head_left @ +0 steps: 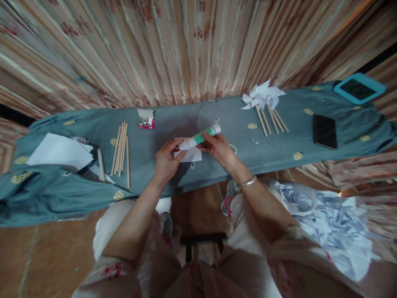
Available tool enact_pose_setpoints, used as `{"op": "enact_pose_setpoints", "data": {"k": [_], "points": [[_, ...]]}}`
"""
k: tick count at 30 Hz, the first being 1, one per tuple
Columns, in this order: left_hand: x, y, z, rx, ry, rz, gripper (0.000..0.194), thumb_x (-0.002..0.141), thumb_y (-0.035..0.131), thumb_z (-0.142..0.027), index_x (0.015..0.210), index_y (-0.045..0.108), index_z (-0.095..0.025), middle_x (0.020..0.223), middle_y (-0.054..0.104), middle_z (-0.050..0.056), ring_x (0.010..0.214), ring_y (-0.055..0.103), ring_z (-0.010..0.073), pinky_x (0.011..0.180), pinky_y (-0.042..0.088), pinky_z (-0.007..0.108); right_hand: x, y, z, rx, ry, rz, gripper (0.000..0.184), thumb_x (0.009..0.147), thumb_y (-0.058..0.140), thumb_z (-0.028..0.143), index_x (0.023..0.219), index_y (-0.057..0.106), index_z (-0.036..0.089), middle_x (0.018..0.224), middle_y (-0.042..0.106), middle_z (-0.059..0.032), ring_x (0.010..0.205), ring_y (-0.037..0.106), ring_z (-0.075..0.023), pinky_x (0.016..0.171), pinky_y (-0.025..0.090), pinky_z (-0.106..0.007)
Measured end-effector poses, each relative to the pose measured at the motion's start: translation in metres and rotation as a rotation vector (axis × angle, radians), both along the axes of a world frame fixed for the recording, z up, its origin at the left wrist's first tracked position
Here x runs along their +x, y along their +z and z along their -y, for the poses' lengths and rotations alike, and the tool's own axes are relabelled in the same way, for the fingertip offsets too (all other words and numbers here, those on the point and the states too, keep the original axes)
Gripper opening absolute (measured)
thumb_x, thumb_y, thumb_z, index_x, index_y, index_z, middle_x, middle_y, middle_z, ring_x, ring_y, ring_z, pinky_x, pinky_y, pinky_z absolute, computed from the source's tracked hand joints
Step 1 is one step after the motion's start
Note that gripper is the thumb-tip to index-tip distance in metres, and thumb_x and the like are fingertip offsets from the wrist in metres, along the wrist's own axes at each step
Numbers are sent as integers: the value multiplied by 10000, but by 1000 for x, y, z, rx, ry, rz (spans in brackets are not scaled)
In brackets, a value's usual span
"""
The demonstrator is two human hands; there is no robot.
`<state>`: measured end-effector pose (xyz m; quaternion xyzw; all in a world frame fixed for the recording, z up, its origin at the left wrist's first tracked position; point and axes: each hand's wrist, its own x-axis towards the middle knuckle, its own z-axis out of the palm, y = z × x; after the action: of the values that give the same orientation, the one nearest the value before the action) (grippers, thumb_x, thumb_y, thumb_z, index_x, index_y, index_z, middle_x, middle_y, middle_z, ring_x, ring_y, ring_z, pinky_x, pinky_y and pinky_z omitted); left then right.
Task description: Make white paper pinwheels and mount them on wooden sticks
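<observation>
A white and green glue stick [203,135] lies slanted between both hands above a small white paper square [191,155] on the blue cloth-covered table [173,124]. My left hand [166,160] pinches the stick's lower left end, fingers curled. My right hand [218,147] grips the stick's middle from the right side. A silver bangle sits on the right wrist.
Several wooden sticks [121,149] lie left of the hands, near white paper sheets [60,151]. A small red box of pins [147,122] sits behind. Finished white paper pinwheels [263,99] lie at right, then a black phone [324,131] and a blue-framed tablet [359,88]. Crumpled paper [328,223] lies beside my right leg.
</observation>
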<state>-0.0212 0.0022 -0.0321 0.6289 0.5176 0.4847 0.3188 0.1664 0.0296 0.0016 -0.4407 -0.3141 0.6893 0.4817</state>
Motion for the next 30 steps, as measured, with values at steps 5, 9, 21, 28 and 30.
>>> {"op": "enact_pose_setpoints", "data": {"k": [5,9,21,28,30], "points": [[1,-2,0,17,-3,-6,357,767,727,-264,1119,709,-202,1130,717,73,959,689,190,859,587,339,0,-2,-1,0,-4,4,288,732,824,392,744,654,160,617,694,16,534,668,-92,530,559,-159],[1,-2,1,36,-17,-2,346,783,716,-258,1124,709,-201,1126,716,74,968,688,192,861,585,334,-1,-3,0,7,11,21,297,737,817,411,756,654,164,624,692,17,544,671,-92,542,558,-161],[5,-2,1,23,42,-47,333,759,748,-264,1086,744,-201,1051,742,69,829,685,171,821,575,327,-9,-12,1,19,-13,39,420,576,892,485,742,670,170,664,705,12,572,666,-92,539,548,-168],[6,2,6,10,53,-101,304,757,749,-268,1050,748,-187,1008,747,65,800,686,168,785,563,307,-13,-16,5,19,-3,31,490,500,904,532,732,676,165,672,717,5,579,669,-97,516,532,-164],[7,3,7,17,47,-111,299,763,744,-277,1048,746,-186,1015,746,64,841,691,181,798,558,308,-15,-15,7,29,21,52,475,530,891,534,737,676,165,672,719,3,575,669,-99,523,532,-171]]}}
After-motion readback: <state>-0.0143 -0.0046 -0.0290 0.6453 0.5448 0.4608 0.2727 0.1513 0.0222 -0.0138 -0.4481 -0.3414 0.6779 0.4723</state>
